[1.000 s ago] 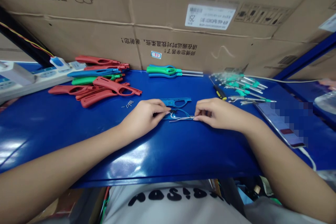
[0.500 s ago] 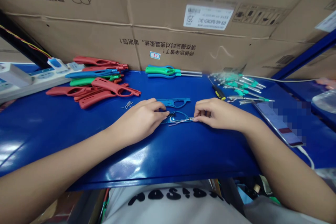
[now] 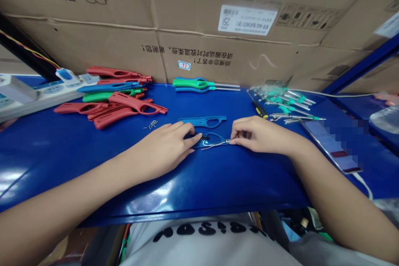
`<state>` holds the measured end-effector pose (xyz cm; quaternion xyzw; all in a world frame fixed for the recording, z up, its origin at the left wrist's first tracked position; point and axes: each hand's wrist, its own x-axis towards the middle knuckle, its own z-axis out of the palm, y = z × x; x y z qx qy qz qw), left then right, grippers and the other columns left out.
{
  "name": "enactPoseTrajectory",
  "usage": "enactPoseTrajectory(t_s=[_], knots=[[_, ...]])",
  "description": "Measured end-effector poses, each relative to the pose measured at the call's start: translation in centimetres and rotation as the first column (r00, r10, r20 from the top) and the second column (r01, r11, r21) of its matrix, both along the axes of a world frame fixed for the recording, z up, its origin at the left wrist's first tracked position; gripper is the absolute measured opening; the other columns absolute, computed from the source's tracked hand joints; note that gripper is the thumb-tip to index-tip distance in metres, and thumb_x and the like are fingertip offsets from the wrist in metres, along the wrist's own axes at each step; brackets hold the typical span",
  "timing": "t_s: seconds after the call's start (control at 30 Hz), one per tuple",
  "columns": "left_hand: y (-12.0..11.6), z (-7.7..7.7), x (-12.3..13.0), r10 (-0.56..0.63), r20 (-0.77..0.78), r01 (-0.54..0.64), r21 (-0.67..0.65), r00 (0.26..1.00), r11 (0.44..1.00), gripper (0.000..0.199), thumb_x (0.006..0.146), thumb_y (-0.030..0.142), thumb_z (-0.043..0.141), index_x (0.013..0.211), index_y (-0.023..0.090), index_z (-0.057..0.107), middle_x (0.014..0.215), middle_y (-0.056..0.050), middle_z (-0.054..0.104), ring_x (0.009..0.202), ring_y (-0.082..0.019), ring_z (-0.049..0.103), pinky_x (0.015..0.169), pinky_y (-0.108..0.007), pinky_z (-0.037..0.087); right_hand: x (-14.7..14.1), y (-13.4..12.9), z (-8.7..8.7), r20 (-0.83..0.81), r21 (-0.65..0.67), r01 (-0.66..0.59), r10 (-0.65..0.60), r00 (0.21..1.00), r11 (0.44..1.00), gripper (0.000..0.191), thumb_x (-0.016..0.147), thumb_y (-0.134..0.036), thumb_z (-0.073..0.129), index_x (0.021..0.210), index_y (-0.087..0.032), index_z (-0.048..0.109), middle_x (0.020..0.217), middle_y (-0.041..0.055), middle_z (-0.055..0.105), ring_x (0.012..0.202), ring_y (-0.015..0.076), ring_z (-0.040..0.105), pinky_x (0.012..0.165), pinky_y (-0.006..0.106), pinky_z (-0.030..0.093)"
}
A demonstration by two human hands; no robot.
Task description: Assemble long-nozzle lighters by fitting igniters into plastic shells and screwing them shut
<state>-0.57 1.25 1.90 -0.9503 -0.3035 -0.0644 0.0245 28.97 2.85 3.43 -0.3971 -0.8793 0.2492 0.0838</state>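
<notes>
Blue, the wired shell half (image 3: 222,138) lies on the table (image 3: 224,183), just nearer than a second half (image 3: 199,122). Your right hand (image 3: 257,134) pinches the metal piece (image 3: 227,141) at its right; your left hand (image 3: 168,145) touches its left end, whether gripping I cannot tell.

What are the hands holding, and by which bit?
The right hand pinches the near blue handle half around its narrow right end. The left hand is at its other end; whether it grips can't be told.
</notes>
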Motion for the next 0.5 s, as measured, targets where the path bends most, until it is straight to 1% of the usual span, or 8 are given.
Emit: enactPoseTrajectory(t_s=[0.1, 0.2, 0.27, 0.33, 0.5], knots=[[0.2, -0.4, -0.1, 0.003, 0.118, 0.013, -0.134, 0.993, 0.991, 0.038, 0.099, 0.025, 0.054, 0.136, 0.019, 0.062, 0.115, -0.012, 0.064, 0.101, -0.027, 0.063, 0.088, -0.04, 0.053, -0.1, -0.2, 0.0, -0.043, 0.029, -0.036, 0.037, 0.998, 0.999, 0.016, 0.092, -0.032, 0.064, 0.092, -0.017, 0.068, 0.089, 0.0054, 0.065, 0.067, 0.0136, 0.057, 0.061, 0.026, 0.045], [0.5, -1.1, 0.1, 0.023, 0.247, 0.033, -0.219, 0.969, 0.975, 0.042, 0.098, 0.024, 0.058, 0.139, 0.017, 0.058, 0.12, -0.013, 0.064, 0.111, -0.028, 0.06, 0.096, -0.043, 0.052, -0.8, -0.4, -0.4, -0.084, 0.131, -0.025, 0.036, 0.996, 0.991, 0.016, 0.095, -0.032, 0.061, 0.099, -0.018, 0.067, 0.098, 0.0064, 0.064, 0.068, 0.0127, 0.055, 0.063, 0.027, 0.045], [0.6, -1.6, 0.3, 0.038, 0.299, 0.037, -0.242, 0.953, 0.97, 0.043, 0.097, 0.024, 0.06, 0.139, 0.018, 0.058, 0.12, -0.013, 0.064, 0.112, -0.028, 0.06, 0.097, -0.044, 0.052, -1.4, -0.4, -0.8, -0.074, 0.2, 0.001, 0.014, 0.997, 0.98, 0.015, 0.096, -0.031, 0.06, 0.099, -0.019, 0.067, 0.101, 0.0067, 0.064, 0.076, 0.0149, 0.059, 0.069, 0.028, 0.046], [0.6, -2.0, 0.5, 0.049, 0.339, 0.041, -0.253, 0.94, 0.967, 0.041, 0.097, 0.025, 0.06, 0.138, 0.019, 0.059, 0.118, -0.012, 0.065, 0.111, -0.028, 0.06, 0.097, -0.044, 0.052, -1.9, -0.4, -1.3, -0.055, 0.228, 0.017, -0.005, 0.998, 0.973, 0.014, 0.096, -0.031, 0.06, 0.098, -0.02, 0.068, 0.101, 0.0065, 0.065, 0.084, 0.017, 0.061, 0.074, 0.029, 0.046], [0.7, -2.3, 0.6, 0.029, 0.374, 0.074, -0.26, 0.927, 0.963, 0.038, 0.097, 0.026, 0.061, 0.134, 0.017, 0.061, 0.116, -0.012, 0.065, 0.109, -0.026, 0.059, 0.097, -0.042, 0.051, -2.3, -0.1, -2.0, -0.023, 0.211, 0.014, -0.01, 1.0, 0.977, 0.015, 0.097, -0.03, 0.059, 0.093, -0.018, 0.068, 0.098, 0.0051, 0.066, 0.081, 0.0159, 0.061, 0.073, 0.028, 0.046]])
